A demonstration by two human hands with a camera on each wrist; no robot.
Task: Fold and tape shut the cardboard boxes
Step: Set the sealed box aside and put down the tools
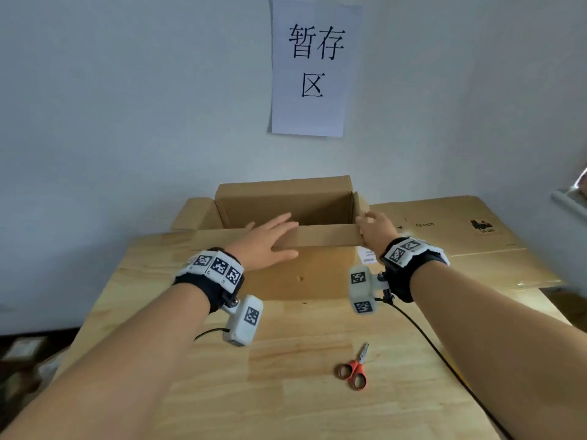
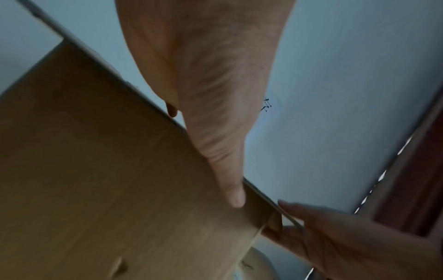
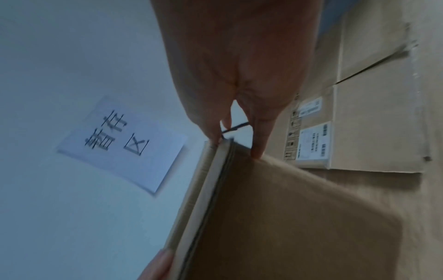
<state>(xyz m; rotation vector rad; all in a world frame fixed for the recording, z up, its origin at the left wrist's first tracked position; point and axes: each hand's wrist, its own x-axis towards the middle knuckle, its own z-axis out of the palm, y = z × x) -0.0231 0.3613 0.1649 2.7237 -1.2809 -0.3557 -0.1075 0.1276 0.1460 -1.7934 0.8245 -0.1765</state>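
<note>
An open brown cardboard box [image 1: 301, 274] stands at the far end of the wooden table [image 1: 286, 392], against the wall. Its near flap [image 1: 327, 235] is tipped inward over the opening; the back and side flaps stand up or hang outward. My left hand [image 1: 273, 236] lies flat on the near flap with straight fingers, and its thumb [image 2: 236, 199] rests on the flap's face [image 2: 107, 170]. My right hand [image 1: 371, 223] is at the box's near right corner. There its thumb and fingers [image 3: 258, 151] pinch the cardboard edge [image 3: 223, 161].
Red-handled scissors [image 1: 354, 369] lie on the table near me, right of centre. Flattened cartons [image 1: 444, 223] are stacked to the right of the box. A paper sign [image 1: 314, 68] hangs on the wall behind. A black cable [image 1: 428, 338] trails from my right wrist.
</note>
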